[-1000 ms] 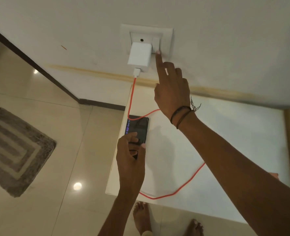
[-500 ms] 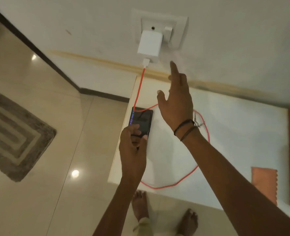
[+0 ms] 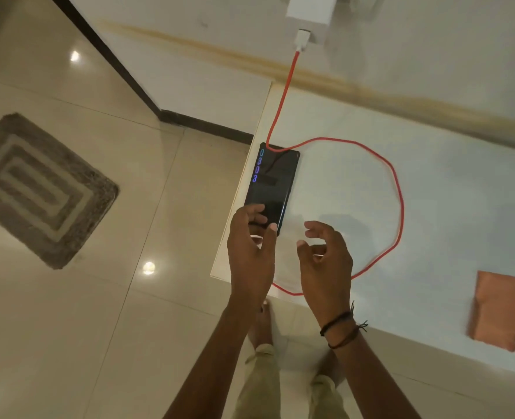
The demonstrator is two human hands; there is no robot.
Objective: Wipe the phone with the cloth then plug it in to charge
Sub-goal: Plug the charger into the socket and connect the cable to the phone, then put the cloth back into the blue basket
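Note:
A black phone [image 3: 273,179] lies on the left edge of the white table [image 3: 431,189], with blue digits lit along its screen. My left hand [image 3: 250,246] grips the phone's near end. A red cable [image 3: 395,182] runs from the white charger [image 3: 309,9] on the wall, past the phone's far end, and loops over the table. The cable's phone end is hidden by my hands. My right hand [image 3: 325,261] hovers just right of the phone, fingers apart, holding nothing. An orange cloth [image 3: 496,309] lies at the table's right.
A grey patterned mat [image 3: 38,186] lies on the tiled floor [image 3: 114,328] to the left. A dark skirting line [image 3: 202,122] meets the wall behind the table. My bare feet stand at the table's near edge.
My right hand has come down from the wall switch to beside the phone. The view has tilted down, so the socket is mostly out of frame. My left hand stays on the phone.

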